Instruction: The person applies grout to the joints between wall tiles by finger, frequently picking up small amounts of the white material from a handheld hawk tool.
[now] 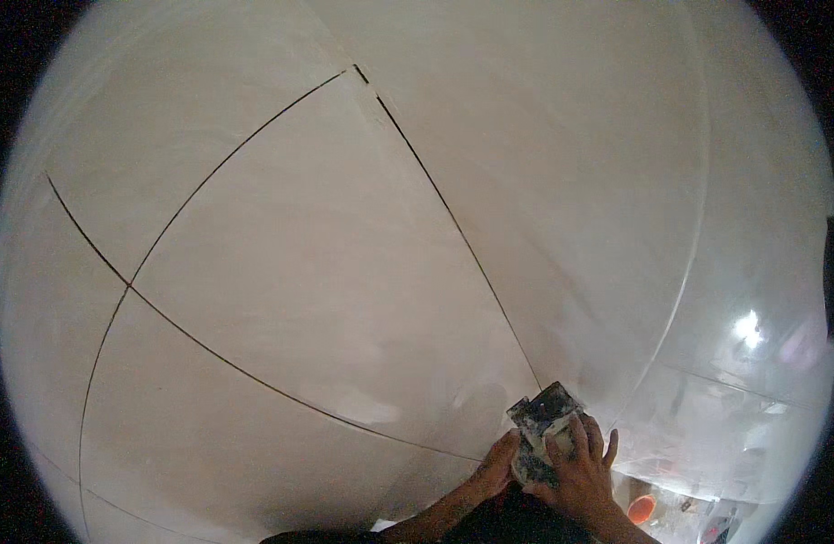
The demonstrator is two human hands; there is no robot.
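Both hands are at the lower right of centre, on a blocky dark tool (546, 410) smeared with pale dust or paste; its exact kind cannot be made out. My left hand (498, 461) grips its left side. My right hand (580, 467) lies over its right side, fingers curled on it and the little finger sticking out. The tool is up against a large pale tiled surface (290, 299). A thin dark joint line (476, 258) runs down to the tool's upper end, and another dark joint line (281, 392) slopes toward my left hand.
A pale curved edge (693, 245) runs down the right side. Beyond my right forearm stand an orange bucket (642, 510) and small clutter (721, 521). A bright light spot (749, 329) shows on the glossy surface at right. Another joint line (185, 195) curves at the left.
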